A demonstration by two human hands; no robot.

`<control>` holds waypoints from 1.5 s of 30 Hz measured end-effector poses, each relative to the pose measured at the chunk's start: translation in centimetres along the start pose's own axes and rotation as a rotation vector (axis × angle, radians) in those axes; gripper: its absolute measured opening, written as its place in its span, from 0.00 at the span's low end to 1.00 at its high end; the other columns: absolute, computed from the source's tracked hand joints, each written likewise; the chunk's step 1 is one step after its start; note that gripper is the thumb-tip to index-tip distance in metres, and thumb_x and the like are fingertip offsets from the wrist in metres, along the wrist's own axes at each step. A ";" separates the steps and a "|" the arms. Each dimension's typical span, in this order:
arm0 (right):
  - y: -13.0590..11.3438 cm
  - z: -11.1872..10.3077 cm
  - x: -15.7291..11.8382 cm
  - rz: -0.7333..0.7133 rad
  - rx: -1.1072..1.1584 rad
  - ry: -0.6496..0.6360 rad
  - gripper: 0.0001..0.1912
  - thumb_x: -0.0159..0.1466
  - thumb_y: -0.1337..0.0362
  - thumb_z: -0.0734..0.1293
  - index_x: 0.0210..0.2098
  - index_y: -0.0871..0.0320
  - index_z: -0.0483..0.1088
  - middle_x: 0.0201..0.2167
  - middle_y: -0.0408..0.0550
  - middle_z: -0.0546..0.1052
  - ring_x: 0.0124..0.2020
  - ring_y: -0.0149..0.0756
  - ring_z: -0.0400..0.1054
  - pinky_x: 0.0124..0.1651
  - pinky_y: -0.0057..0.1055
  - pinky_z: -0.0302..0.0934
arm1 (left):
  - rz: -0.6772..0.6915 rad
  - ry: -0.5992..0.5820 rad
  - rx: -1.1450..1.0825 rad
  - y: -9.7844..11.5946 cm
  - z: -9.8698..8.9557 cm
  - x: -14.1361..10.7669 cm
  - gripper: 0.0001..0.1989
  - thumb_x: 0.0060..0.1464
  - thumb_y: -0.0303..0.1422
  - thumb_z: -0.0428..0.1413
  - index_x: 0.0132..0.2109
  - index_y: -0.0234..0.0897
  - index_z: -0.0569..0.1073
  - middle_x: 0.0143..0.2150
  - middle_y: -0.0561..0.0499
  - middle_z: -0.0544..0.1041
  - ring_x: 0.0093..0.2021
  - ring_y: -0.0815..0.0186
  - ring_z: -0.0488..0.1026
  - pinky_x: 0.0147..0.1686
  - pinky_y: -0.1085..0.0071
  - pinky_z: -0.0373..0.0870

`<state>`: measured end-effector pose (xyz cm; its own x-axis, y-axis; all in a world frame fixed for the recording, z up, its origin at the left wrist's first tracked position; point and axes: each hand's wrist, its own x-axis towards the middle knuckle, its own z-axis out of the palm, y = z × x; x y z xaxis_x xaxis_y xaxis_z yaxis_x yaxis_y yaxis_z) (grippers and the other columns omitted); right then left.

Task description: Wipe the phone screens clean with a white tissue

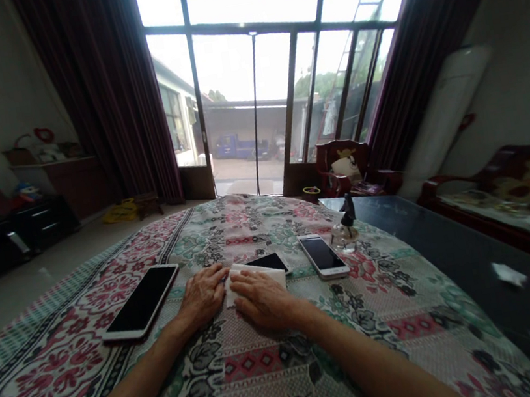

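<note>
Two hands work at one cloth (276,281). The right hand (262,299) lies palm down on it, fingers laid out and unclenched. The left hand (204,294) rests at the cloth's left side, fingers slightly bent; I cannot tell whether its fingertips pinch the edge. The cloth sits directly under the right fingers, on the middle line of the table (257,390).

Three phones lie on the table, screens up and dark. The middle phone (270,263) is just past the right fingers, its far-right end showing beyond the cloth and the rest hidden. The left phone (144,303) is beside the left hand, toward the table's left edge. The right phone (323,256) is right of the cloth, apart from it. One bottle (347,238) with a black top stands beyond that phone, near the table's far right edge.

Past that edge is one black table (458,276) bearing one white scrap (510,274). Two curtains (103,83) flank the glass doors (252,108).
</note>
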<state>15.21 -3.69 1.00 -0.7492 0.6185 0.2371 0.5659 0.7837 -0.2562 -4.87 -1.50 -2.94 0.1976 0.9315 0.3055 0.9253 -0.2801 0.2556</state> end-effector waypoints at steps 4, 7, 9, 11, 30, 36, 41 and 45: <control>1.8 -0.4 0.5 0.035 -0.017 0.034 0.18 0.70 0.64 0.54 0.55 0.58 0.67 0.57 0.52 0.71 0.60 0.38 0.61 0.64 0.39 0.50 | 0.004 0.010 -0.019 0.0 0.1 -0.1 0.21 0.59 0.29 0.47 0.57 0.42 0.73 0.62 0.47 0.70 0.62 0.58 0.65 0.61 0.59 0.59; 3.0 -0.7 0.6 0.121 -0.049 0.063 0.18 0.71 0.62 0.54 0.54 0.59 0.68 0.58 0.53 0.70 0.60 0.40 0.60 0.64 0.40 0.50 | -0.008 0.026 -0.021 0.2 0.0 -0.2 0.21 0.59 0.29 0.46 0.57 0.43 0.73 0.63 0.48 0.70 0.62 0.58 0.65 0.61 0.58 0.59; 3.6 -0.9 0.6 0.225 -0.073 0.068 0.18 0.71 0.60 0.54 0.52 0.60 0.69 0.59 0.55 0.69 0.61 0.41 0.59 0.64 0.40 0.50 | -0.013 0.025 -0.020 0.3 -0.1 -0.2 0.22 0.59 0.29 0.46 0.57 0.43 0.73 0.63 0.48 0.70 0.62 0.58 0.65 0.61 0.58 0.59; 4.0 -0.9 0.4 0.350 -0.099 0.081 0.18 0.71 0.59 0.55 0.52 0.61 0.69 0.59 0.57 0.68 0.62 0.44 0.59 0.64 0.42 0.50 | -0.010 0.012 -0.026 0.3 -0.2 -0.1 0.22 0.59 0.29 0.46 0.57 0.44 0.73 0.62 0.48 0.70 0.62 0.59 0.65 0.61 0.59 0.59; 1.6 -0.1 0.5 0.188 -0.035 0.019 0.25 0.71 0.57 0.54 0.61 0.62 0.62 0.66 0.57 0.61 0.67 0.44 0.51 0.67 0.43 0.45 | 0.009 0.009 -0.030 0.0 0.1 0.0 0.21 0.59 0.30 0.46 0.57 0.42 0.73 0.62 0.48 0.70 0.62 0.58 0.65 0.61 0.59 0.60; 4.0 -0.8 0.3 0.387 -0.104 0.043 0.26 0.71 0.57 0.53 0.62 0.65 0.61 0.66 0.61 0.59 0.68 0.48 0.50 0.67 0.45 0.44 | -0.025 -0.010 -0.022 0.1 0.0 -0.1 0.22 0.59 0.29 0.45 0.58 0.43 0.72 0.63 0.49 0.69 0.63 0.59 0.63 0.62 0.59 0.58; 3.1 -0.8 -0.2 0.549 -0.161 0.009 0.31 0.70 0.56 0.54 0.65 0.71 0.56 0.67 0.66 0.55 0.69 0.53 0.45 0.68 0.48 0.42 | -0.018 -0.017 -0.037 0.1 -0.1 0.0 0.22 0.59 0.29 0.45 0.58 0.43 0.72 0.63 0.48 0.69 0.63 0.58 0.63 0.62 0.59 0.57; 1.0 -0.6 -0.6 0.523 -0.128 -0.021 0.35 0.68 0.55 0.57 0.66 0.74 0.52 0.68 0.69 0.52 0.70 0.56 0.43 0.68 0.48 0.40 | -0.011 -0.019 -0.030 0.2 -0.2 0.0 0.22 0.59 0.29 0.46 0.58 0.43 0.72 0.63 0.49 0.69 0.62 0.59 0.64 0.62 0.59 0.57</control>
<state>16.39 -3.22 1.14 -0.3616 0.9280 0.0896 0.9020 0.3726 -0.2182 -4.72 -1.63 -2.67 0.1934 0.9387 0.2853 0.9176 -0.2760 0.2860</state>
